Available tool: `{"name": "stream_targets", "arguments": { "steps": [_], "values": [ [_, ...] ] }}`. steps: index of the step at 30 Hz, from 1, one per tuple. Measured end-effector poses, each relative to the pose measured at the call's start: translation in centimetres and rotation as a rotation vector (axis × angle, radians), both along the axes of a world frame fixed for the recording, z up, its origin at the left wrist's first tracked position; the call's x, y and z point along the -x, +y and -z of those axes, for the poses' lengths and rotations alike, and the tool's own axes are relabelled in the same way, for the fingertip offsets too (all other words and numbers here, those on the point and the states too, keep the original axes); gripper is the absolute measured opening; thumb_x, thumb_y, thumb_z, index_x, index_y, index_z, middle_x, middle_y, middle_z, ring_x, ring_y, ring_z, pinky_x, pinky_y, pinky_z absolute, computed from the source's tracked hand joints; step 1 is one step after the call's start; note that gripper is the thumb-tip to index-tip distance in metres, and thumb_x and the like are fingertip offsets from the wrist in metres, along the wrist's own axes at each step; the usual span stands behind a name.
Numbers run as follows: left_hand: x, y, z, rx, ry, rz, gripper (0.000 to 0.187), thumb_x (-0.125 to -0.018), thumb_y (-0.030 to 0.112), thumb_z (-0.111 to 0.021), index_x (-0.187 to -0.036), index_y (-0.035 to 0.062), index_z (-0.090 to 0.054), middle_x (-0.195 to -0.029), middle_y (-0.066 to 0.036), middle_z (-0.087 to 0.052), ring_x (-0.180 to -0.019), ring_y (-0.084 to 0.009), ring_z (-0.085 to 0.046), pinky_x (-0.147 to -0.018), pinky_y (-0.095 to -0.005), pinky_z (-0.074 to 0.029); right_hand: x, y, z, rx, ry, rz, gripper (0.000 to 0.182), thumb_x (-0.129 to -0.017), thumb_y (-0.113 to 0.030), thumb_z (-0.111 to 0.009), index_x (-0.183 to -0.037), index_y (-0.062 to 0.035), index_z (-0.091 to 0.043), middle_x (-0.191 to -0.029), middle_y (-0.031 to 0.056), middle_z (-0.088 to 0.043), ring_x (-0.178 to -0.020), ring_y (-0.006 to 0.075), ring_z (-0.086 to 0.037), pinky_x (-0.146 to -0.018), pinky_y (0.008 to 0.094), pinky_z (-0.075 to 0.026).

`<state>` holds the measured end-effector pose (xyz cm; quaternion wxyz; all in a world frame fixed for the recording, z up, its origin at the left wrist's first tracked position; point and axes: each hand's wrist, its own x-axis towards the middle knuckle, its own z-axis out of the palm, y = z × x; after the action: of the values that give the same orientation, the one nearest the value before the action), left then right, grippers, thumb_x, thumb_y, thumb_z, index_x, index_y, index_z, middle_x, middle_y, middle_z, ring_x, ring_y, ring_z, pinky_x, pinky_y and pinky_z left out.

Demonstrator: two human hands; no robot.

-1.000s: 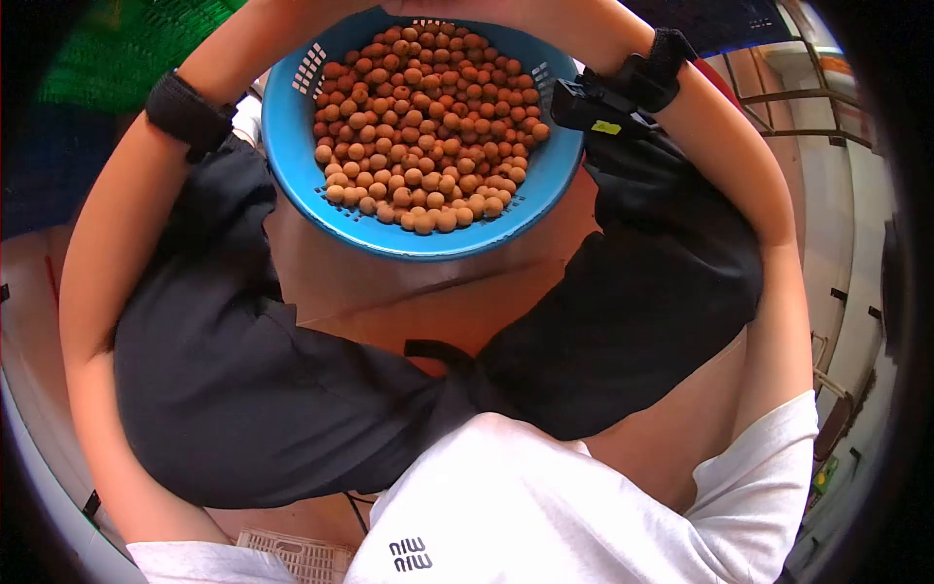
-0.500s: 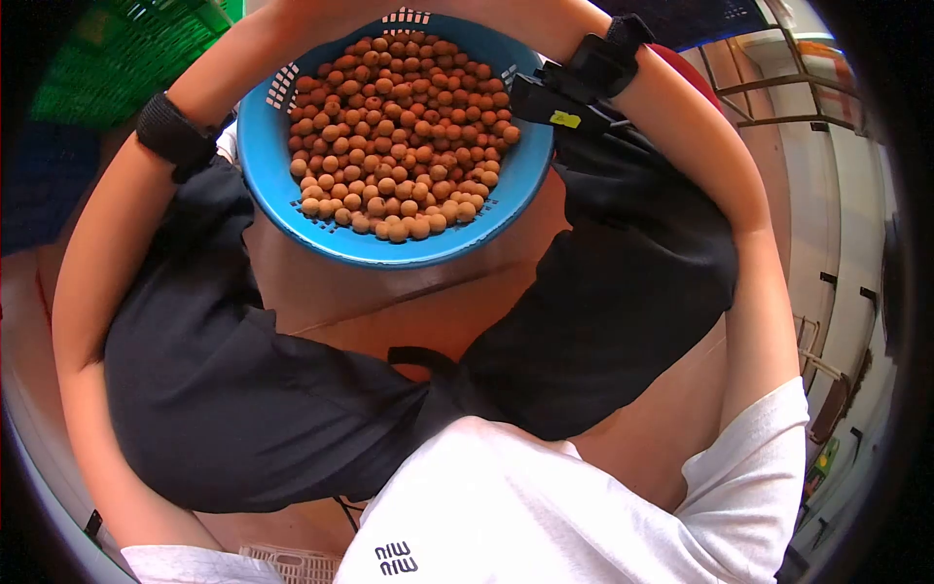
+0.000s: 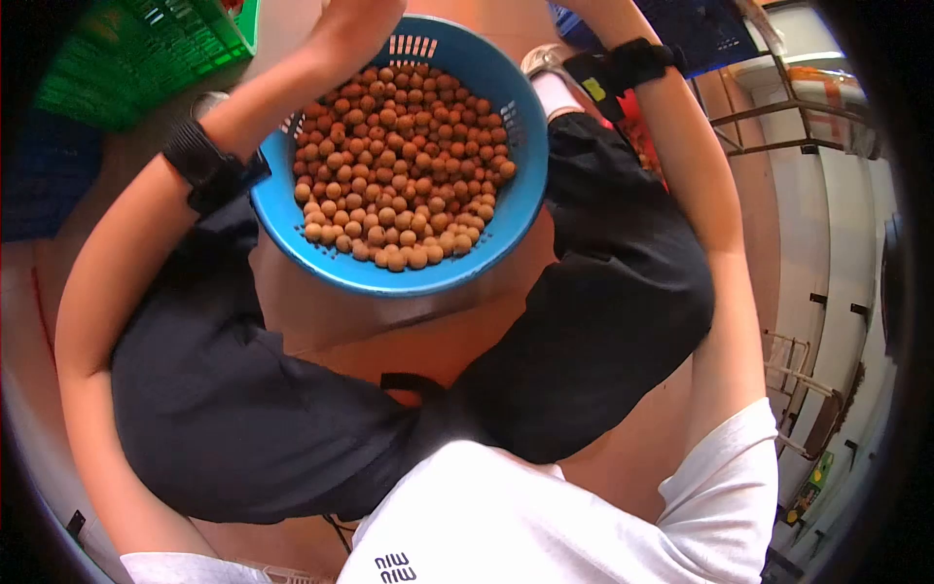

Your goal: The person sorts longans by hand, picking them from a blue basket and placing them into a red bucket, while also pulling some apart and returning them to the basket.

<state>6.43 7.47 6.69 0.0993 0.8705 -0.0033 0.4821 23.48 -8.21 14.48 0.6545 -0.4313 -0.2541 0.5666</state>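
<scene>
A round blue plastic basket stands between my legs, filled with small round brown fruits that look like longans. My left hand is above the basket's far left rim. Its fingers are cut off by the top edge, so what they hold, if anything, is hidden. My right forearm runs up past the basket's right side, and the hand itself lies beyond the top of the picture. Black straps with devices are on both wrists.
A green crate is at the upper left, with a dark blue crate below it. Another blue crate is at the upper right. Something red shows behind my right forearm. A metal rack stands to the right.
My hands have moved apart: the left now shows over the far left rim, and the right arm has swung outward, away from the basket. The basket appears slightly lower in view.
</scene>
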Motion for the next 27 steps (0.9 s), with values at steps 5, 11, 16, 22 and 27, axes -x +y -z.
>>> {"name": "stream_targets", "arguments": {
  "steps": [5,11,16,22,27],
  "values": [
    [3.4,-1.4,-0.1,1.171,1.274,-0.002,0.059,-0.081,0.045,-0.044,-0.124,0.0083,-0.028,-0.126,-0.021,-0.028,-0.115,-0.0372,-0.034,-0.09,-0.0556,-0.03,-8.6,-8.1,0.9,0.712,-1.085,-0.238,0.019,-0.079,-0.027,-0.052,-0.07,-0.0098,-0.057,-0.051,-0.0024,-0.043,-0.041,0.0083,-0.038,-0.037,0.0238,-0.029],
    [5.3,-1.1,4.8,1.224,1.663,-0.052,0.063,-0.082,0.034,-0.042,-0.132,0.0115,-0.013,-0.133,-0.021,-0.019,-0.113,-0.0423,-0.037,-0.088,-0.0588,-0.037,-9.0,-15.2,4.0,1.825,-1.008,-0.753,0.038,-0.065,-0.045,-0.066,-0.081,-0.0099,-0.065,-0.08,0.0072,-0.064,-0.075,0.0223,-0.061,-0.067,0.0331,-0.048],
    [5.1,-1.4,5.3,0.999,1.639,-0.342,0.065,-0.082,0.036,-0.043,-0.134,0.0138,-0.011,-0.135,-0.021,-0.013,-0.117,-0.0385,-0.033,-0.085,-0.0593,-0.039,-7.5,-11.7,4.0,1.776,-1.172,-0.834,0.057,-0.062,-0.052,-0.066,-0.098,-0.0078,-0.063,-0.101,0.0126,-0.061,-0.085,0.0269,-0.06,-0.075,0.0353,-0.047],
    [3.9,0.7,8.3,0.892,1.554,-0.383,0.066,-0.081,0.032,-0.04,-0.137,0.0155,-0.007,-0.139,-0.017,-0.006,-0.125,-0.036,-0.021,-0.09,-0.0586,-0.036,-6.6,-2.3,7.4,0.735,-1.757,-0.866,0.035,-0.077,-0.033,-0.055,-0.1,-0.0075,-0.059,-0.083,0.0075,-0.061,-0.071,0.0194,-0.058,-0.062,0.0319,-0.05],
    [3.9,1.4,9.3,1.018,1.477,-0.338,0.065,-0.082,0.032,-0.038,-0.137,0.0143,-0.008,-0.141,-0.014,-0.003,-0.128,-0.0358,-0.014,-0.091,-0.061,-0.032,3.6,6.1,10.5,0.521,-1.814,-0.798,0.043,-0.084,-0.035,-0.047,-0.121,-0.0124,-0.046,-0.112,0.0167,-0.052,-0.095,0.0297,-0.055,-0.075,0.0378,-0.05]
  ]
}}
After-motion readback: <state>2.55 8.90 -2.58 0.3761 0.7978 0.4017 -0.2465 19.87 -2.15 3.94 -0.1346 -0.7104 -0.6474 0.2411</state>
